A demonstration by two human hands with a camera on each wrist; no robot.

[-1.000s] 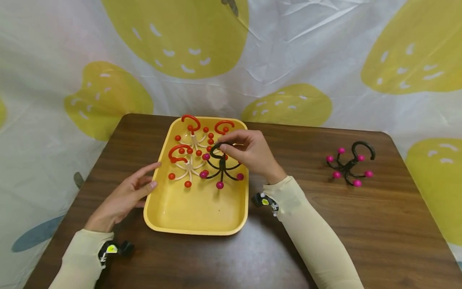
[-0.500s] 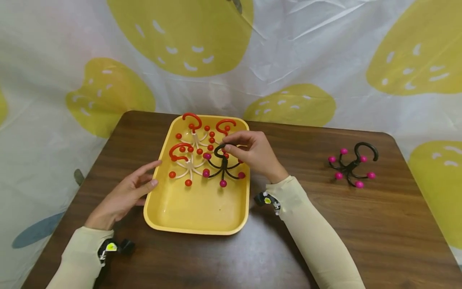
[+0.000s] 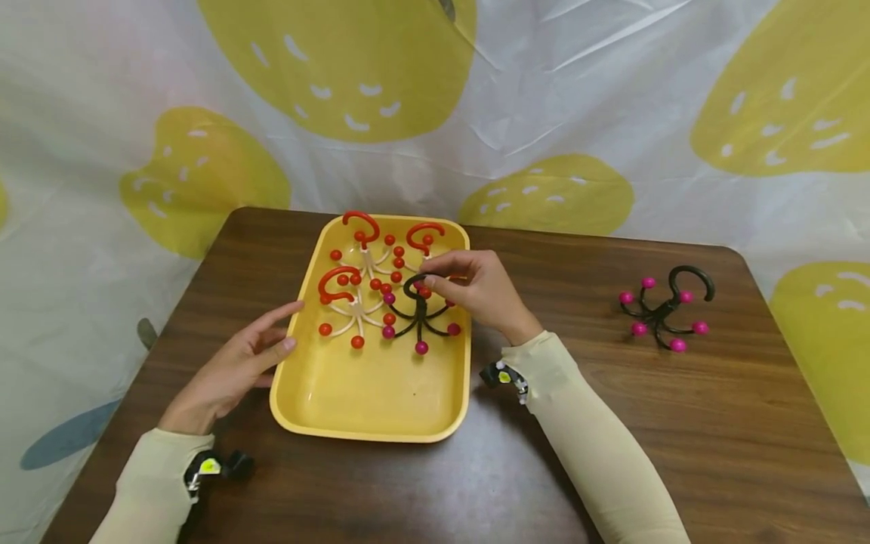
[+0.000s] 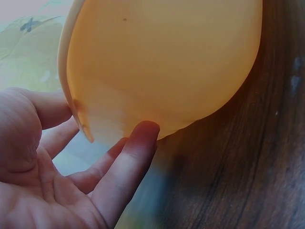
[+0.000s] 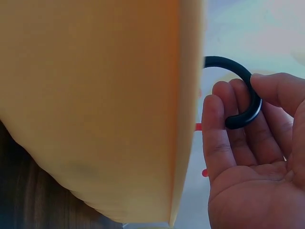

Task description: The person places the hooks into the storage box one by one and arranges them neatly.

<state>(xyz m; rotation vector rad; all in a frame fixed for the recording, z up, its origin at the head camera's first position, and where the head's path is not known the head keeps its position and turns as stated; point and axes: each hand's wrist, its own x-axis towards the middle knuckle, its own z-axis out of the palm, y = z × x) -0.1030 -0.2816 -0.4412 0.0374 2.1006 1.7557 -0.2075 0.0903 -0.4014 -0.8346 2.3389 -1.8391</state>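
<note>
My right hand [image 3: 479, 295] pinches the curled top of a black hook [image 3: 421, 311] between thumb and fingers. The hook has several curved arms tipped with magenta balls and stands over the right half of a yellow tray [image 3: 370, 434]. In the right wrist view, the black curl [image 5: 250, 81] lies between thumb and fingers, while the tray wall [image 5: 105, 105] hides the arms. My left hand [image 3: 234, 370] touches the tray's left side, fingers fairly straight; in the left wrist view, its fingertips [image 4: 145, 131] rest against the outer wall.
In the tray stand white hooks with red curls and red balls: one at front left [image 3: 356, 306], one at back left [image 3: 367, 257], one at back right [image 3: 426, 236]. A second black hook [image 3: 659, 311] lies on the brown table [image 3: 578, 453] at right. A patterned cloth [image 3: 408, 174] hangs behind.
The hands and the held black hook stay almost in place over the tray. The view has shifted slightly.
</note>
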